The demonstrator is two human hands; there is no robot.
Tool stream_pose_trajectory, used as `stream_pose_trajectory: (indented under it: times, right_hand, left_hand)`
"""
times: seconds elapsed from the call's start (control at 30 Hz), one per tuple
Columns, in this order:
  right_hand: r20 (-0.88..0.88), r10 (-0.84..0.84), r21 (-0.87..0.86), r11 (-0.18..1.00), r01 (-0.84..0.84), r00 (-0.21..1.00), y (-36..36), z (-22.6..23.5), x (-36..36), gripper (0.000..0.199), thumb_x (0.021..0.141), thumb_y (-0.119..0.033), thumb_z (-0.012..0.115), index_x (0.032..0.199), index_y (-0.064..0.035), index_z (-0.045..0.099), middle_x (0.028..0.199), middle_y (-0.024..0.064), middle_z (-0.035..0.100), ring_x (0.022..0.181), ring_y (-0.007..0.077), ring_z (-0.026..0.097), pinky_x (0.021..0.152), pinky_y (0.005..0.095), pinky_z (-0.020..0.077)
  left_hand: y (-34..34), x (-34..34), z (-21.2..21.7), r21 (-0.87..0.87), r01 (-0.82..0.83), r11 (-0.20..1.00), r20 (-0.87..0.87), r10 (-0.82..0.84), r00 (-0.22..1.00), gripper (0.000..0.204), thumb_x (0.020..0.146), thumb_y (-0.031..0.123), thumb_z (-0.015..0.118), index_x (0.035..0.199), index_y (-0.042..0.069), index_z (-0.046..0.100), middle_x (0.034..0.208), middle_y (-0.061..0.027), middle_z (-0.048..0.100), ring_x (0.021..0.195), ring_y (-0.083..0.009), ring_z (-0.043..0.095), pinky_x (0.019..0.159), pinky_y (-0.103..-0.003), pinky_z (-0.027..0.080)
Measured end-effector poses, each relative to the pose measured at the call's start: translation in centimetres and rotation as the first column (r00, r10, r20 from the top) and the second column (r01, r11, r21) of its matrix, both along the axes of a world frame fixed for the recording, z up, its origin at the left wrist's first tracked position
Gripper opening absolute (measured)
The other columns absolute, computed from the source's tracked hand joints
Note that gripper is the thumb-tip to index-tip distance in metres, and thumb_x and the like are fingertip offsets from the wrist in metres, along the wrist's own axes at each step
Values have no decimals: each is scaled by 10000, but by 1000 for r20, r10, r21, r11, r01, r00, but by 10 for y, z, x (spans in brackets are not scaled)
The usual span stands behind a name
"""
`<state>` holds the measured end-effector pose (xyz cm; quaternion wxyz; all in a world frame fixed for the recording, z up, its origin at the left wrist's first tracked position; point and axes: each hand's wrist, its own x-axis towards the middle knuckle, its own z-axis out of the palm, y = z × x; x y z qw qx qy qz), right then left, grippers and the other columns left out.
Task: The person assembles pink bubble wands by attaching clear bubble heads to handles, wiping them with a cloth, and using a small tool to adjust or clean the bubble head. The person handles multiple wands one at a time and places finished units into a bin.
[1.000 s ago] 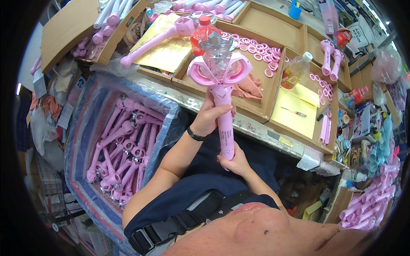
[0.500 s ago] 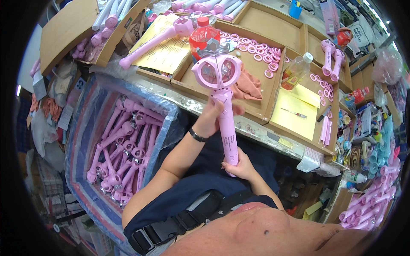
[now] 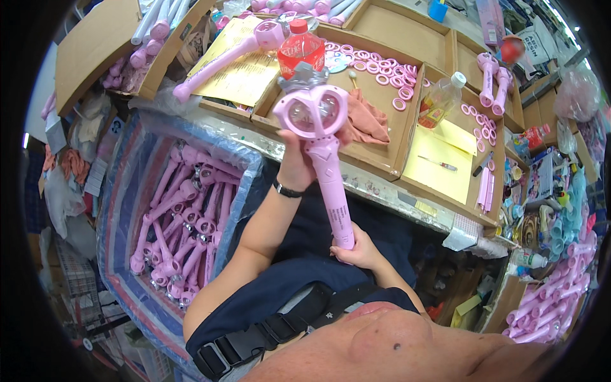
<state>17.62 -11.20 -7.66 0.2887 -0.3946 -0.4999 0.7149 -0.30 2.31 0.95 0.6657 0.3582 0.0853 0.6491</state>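
Pink toy wand [image 3: 324, 153] held upright above tray edge: left hand [image 3: 296, 162] wrapped at neck, right hand [image 3: 359, 251] closed on base at 6 o'clock. Likely light, rigid plastic; grasp handle, not clear head.

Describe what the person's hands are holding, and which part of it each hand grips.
Both hold one pink toy wand. The left hand grips its neck just below the round head; the right hand holds the bottom end of the handle.
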Motion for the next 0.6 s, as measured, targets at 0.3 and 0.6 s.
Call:
stream_pose_trajectory:
  times: [0.3,0.6]
  right_hand:
    - [17,35,84,996,-37,999,-2,2,6,432,746,-128,727,1100,-23,505,816,45,646,729,131,641,678,279,518]
    - [19,39,76,996,-41,999,-1,3,5,396,757,-65,702,1076,-19,471,792,59,619,704,140,628,656,280,516]
  left_hand:
    - [-7,4,15,-97,-35,995,-187,16,982,1057,636,830,473,1297,6,435,1184,-115,581,1024,-224,617,921,-386,491]
    - [-24,10,-41,-102,195,976,-133,-207,969,977,699,813,419,1315,55,395,1227,-160,536,1061,-276,590,964,-514,442]
